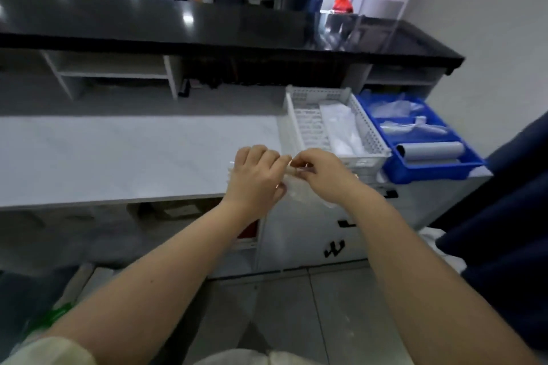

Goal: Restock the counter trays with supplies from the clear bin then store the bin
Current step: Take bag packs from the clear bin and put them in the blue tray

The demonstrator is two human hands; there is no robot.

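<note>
Head view: white counter [118, 154] under black ledge [207, 29].

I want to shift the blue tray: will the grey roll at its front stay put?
Probably not entirely. The grey roll is a cylinder lying on its side, so it may roll. The blue tray rim should contain it.

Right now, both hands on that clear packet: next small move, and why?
Probably carry the clear plastic packet right, to the white slotted tray. Left hand and right hand pinch it over the pale counter's edge, just short of the tray, whose left compartment looks bare. Packet contents are too blurred to tell.
</note>
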